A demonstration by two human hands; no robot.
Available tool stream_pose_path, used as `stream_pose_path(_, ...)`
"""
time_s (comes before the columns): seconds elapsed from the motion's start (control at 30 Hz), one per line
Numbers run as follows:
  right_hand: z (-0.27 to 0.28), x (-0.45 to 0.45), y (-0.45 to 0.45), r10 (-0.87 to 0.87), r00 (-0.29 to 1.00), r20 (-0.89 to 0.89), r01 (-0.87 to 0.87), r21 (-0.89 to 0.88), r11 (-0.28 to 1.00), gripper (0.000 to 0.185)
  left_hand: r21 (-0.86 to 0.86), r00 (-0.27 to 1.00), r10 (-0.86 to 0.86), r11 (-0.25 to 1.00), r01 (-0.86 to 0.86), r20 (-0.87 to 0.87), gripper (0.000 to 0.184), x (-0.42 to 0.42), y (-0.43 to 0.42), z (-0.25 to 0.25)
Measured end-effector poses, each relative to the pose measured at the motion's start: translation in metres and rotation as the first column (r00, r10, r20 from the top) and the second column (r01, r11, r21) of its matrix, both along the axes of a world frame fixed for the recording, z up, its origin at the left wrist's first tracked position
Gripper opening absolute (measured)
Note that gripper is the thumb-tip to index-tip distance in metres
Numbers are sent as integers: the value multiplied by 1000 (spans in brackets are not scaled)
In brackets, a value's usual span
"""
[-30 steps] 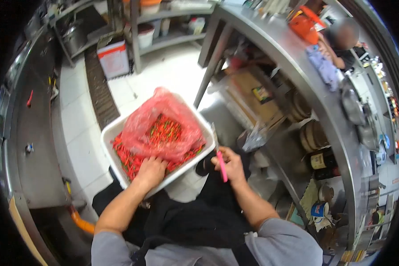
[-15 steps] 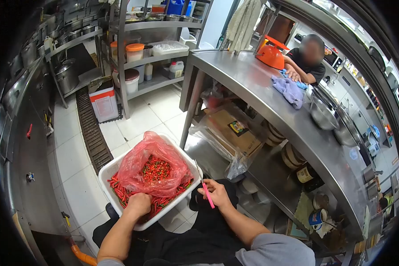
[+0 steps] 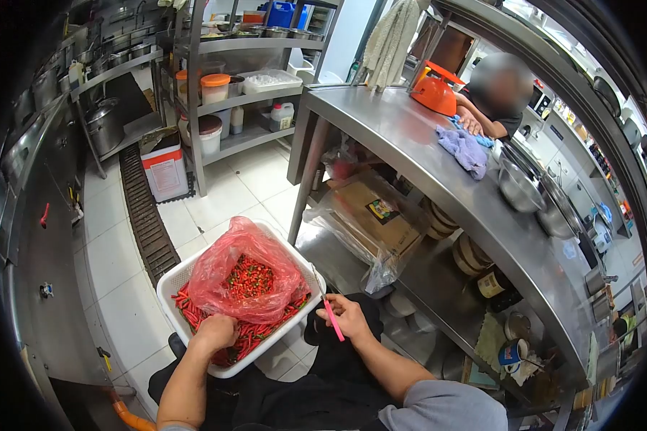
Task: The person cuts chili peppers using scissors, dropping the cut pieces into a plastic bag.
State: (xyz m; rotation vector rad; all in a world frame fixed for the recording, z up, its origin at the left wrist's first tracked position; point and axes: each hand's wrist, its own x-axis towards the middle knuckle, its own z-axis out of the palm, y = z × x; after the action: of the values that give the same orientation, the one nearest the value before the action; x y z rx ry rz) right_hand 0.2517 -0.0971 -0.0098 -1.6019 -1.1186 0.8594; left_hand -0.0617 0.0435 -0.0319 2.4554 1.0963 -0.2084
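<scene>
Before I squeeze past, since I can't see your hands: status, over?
Left hand down in loose red chillies, fingers hidden. Right hand gripping pink-handled tool. Open red bag covers part of white basket.

No readable text on any label.

Bright light falls on white floor tiles [image 3: 118, 263], crossed by a dark drain grate [image 3: 148, 228]. Metal shelving [image 3: 249, 104] stands behind, a steel tabletop [image 3: 402, 136] curving right.
</scene>
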Motion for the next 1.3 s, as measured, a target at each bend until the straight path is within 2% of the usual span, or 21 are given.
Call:
stream_pose_path(0.1, -2, 2, 0, 4, 1000, 2, -4, 1, 1000, 45, 32, 1000, 6, 999, -5, -13, 20, 2, 0, 10)
stream_pose_path(0.2, 0, 1, -1, 0, 1000, -17, 0, -2, 1000, 46, -34, 1000, 9, 999, -9, 12, 22, 2, 0, 25)
stream_pose_path(0.27, -1, 1, -1, -6, 1000, -16, 6, 0, 1000, 46, -95, 992, -24, 995, 36, 126, 21, 1, 0, 34)
stream_pose_path(0.3, -3, 2, -1, 0, 1000, -17, 0, 7, 1000, 46, -97, 992, -23, 995, 35, 125, 21, 1, 1, 37)
stream_pose_path(0.37, -4, 3, -1, 7, 1000, -18, -7, 11, 1000, 46, -275, 927, 60, 960, 47, 369, 16, 1, 3, 41)
stream_pose_path(0.4, -2, 2, -1, 0, 1000, -5, 0, -4, 1000, 46, -277, 928, 62, 960, 46, 368, 16, 1, 3, 42)
stream_pose_path(0.47, 1, 1, -1, -5, 1000, 9, 5, -20, 1000, 46, -413, 790, 221, 909, 46, 573, 14, 3, 3, 45)
stream_pose_path(0.5, 2, 0, 0, -7, 1000, -4, 7, -22, 1000, 46, -415, 789, 222, 909, 45, 573, 14, 5, 4, 50)
stream_pose_path(0.57, 3, -1, 0, -7, 1000, -17, 6, -26, 1000, 46, -431, 708, 389, 893, -132, 590, 15, 9, 4, 59)
stream_pose_path(0.6, 5, -2, 0, -4, 1000, -21, 3, -21, 1000, 46, -433, 707, 392, 891, -134, 589, 15, 10, 6, 53)
stream_pose_path(0.67, 5, -3, 1, 6, 1000, -24, -6, -26, 1000, 46, -460, 462, 510, 859, -227, 725, 17, 17, 15, 24)
stream_pose_path(0.7, 3, -3, 2, -12, 999, -48, 11, -23, 1000, 47, -384, 452, 484, 873, -300, 749, 14, 23, 17, 11)
stream_pose_path(0.73, 1, -3, 1, -24, 997, -71, 22, -30, 999, 48, -405, 443, 509, 859, -313, 738, 14, 27, 17, 2)
stream_pose_path(0.8, 0, -1, 0, -10, 1000, -10, 10, -38, 999, 48, -32, 713, 262, 948, -318, 650, 15, 26, 17, -15)
stream_pose_path(0.87, -2, -3, 0, -36, 994, -99, 32, -43, 999, 45, -123, 828, 214, 977, -176, 518, 16, 25, 14, -15)
stream_pose_path(0.93, 10, -15, -1, -6, 981, -195, -6, -59, 998, 45, -181, 787, 246, 968, -173, 566, 17, 25, 11, 2)
stream_pose_path(1.0, 13, -28, -2, 114, 960, -255, -120, -8, 993, 52, -193, 673, 297, 955, -227, 677, 17, 23, 15, 8)
stream_pose_path(1.07, 16, -43, -2, 146, 954, -263, -166, -59, 984, 50, -186, 560, 328, 937, -297, 761, 19, 20, 22, 10)
stream_pose_path(1.17, 18, -68, 4, 224, 893, -391, -282, -97, 954, 51, -234, 509, 417, 893, -385, 753, 22, 19, 24, 16)
stream_pose_path(1.23, 13, -79, 10, 261, 878, -400, -341, -141, 930, 52, -291, 421, 458, 868, -403, 783, 24, 21, 23, 18)
stream_pose_path(1.3, 11, -89, 18, 313, 876, -368, -402, -197, 894, 52, -313, 388, 470, 861, -401, 793, 23, 23, 21, 19)
